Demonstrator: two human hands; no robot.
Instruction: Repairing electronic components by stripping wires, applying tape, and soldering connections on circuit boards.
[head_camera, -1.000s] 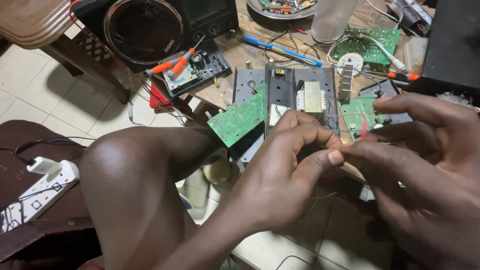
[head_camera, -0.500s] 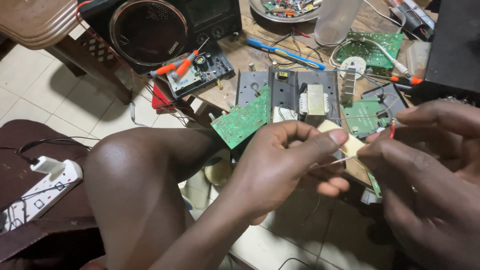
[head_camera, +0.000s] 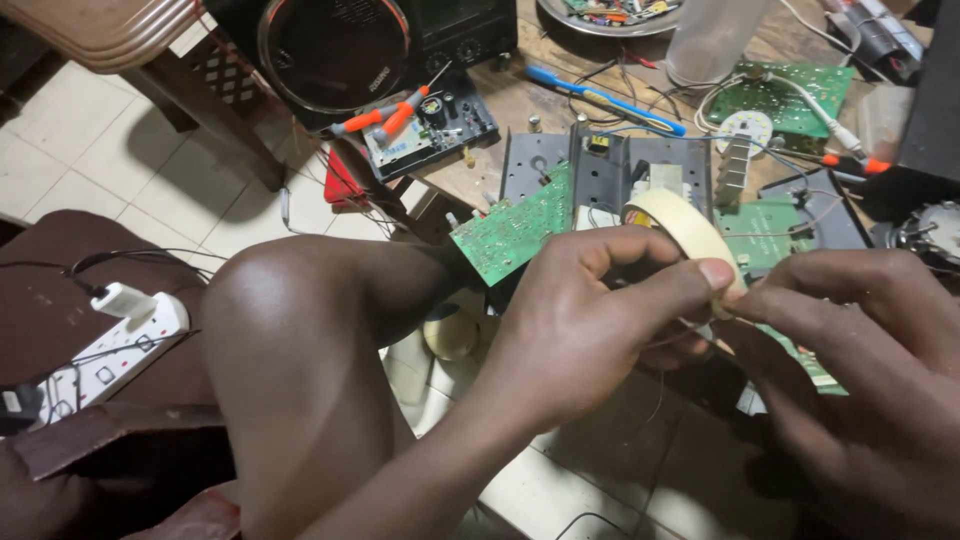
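Cluttered bench (head_camera: 520, 100); hands pinch tape roll (head_camera: 685, 225).

My left hand (head_camera: 590, 330) and right hand (head_camera: 860, 370) are bare, no rings, no gloves, no watch. Both forearms are sleeveless. My bare knee (head_camera: 300, 330), left of the left hand, is uncovered too.

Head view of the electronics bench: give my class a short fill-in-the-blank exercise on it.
1. The left hand pinches a roll of cream ____.
2. The circuit board beside that roll is coloured ____.
3. The pliers have ____ handles.
4. The power strip at the left is ____.

Missing words: tape; green; orange; white
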